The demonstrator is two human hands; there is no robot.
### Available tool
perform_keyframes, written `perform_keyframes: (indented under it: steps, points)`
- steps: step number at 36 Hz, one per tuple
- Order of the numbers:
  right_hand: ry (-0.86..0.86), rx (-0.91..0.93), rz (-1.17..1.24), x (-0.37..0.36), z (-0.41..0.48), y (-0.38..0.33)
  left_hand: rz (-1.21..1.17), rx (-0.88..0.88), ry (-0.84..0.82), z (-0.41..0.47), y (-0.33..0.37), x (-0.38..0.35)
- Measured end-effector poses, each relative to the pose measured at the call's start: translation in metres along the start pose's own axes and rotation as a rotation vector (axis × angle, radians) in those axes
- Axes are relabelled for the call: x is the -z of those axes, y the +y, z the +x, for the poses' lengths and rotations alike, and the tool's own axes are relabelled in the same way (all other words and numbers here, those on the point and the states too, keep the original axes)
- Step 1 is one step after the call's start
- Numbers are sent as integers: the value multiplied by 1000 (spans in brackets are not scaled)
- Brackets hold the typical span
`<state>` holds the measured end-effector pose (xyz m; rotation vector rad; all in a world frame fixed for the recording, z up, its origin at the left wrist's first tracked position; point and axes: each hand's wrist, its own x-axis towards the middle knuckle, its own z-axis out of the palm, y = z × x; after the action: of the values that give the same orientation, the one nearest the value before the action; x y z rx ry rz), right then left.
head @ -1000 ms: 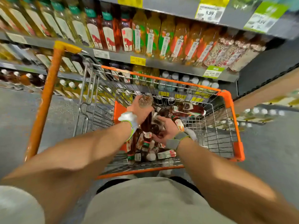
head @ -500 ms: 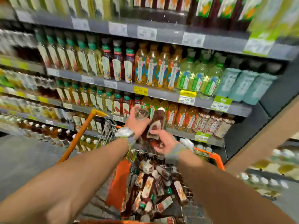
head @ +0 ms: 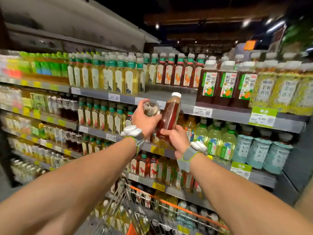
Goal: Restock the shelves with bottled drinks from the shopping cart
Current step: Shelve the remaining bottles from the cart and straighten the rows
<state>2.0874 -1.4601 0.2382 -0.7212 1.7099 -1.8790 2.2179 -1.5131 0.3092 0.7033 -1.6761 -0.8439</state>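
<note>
Shelving (head: 228, 114) stocked with rows of bottled drinks filled the background, its grey front edges carrying price tags (head: 263, 117) in green, yellow and white. A wire shopping cart (head: 177, 207) with an orange rim stood below the arms at the bottom of the view, drawn up close to the lower shelves; its contents were too blurred to identify. Both bare forearms reached forward and upward towards the middle shelves. The right hand (head: 176, 141) was curled round the lower part of a brown bottle (head: 170, 114), which was held nearly upright, leaning slightly right, with its white cap (head: 176, 94) uppermost in front of a bare stretch of shelf board. The left hand (head: 145, 119) gripped a second bottle (head: 150, 106), turned so that one round end faced the camera; which end could not be told. The two bottles sat just beside each other, and the hands were close together. Each wrist carried a grey strap with a white device (head: 133, 130).
</note>
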Motion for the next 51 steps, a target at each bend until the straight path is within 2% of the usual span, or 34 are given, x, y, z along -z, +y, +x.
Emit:
perform_keyframes:
  steps: [2, 7, 16, 24, 30, 35, 41, 46, 49, 51]
  points:
    - [32, 65, -14, -12, -20, -39, -5, -18, -6, 18, 7, 2]
    - [127, 264, -85, -42, 6, -97, -68, -138, 41, 80, 26, 8]
    - [247, 398, -184, -66, 74, -153, -182, -229, 14, 165, 32, -3]
    - [325, 383, -501, -58, 116, -163, -170, -212, -41, 204, 12, -46]
    - [373, 278, -651, -49, 163, -154, -69, -160, -110, 222, -11, -88]
    - [369, 167, -765, -42, 187, -151, 9, -184, -130, 229, -33, -108]
    - [338, 84, -819, -44, 203, -149, 132, -71, -96, 235, -48, -120]
    - [245, 75, -783, -39, 226, -136, 260, 127, -199, 248, -42, -124]
    - [315, 94, -862, -40, 209, -144, 300, 245, -275, 253, -33, -120]
    - [324, 99, -846, -39, 206, -145, 330, 253, -297, 254, -31, -121]
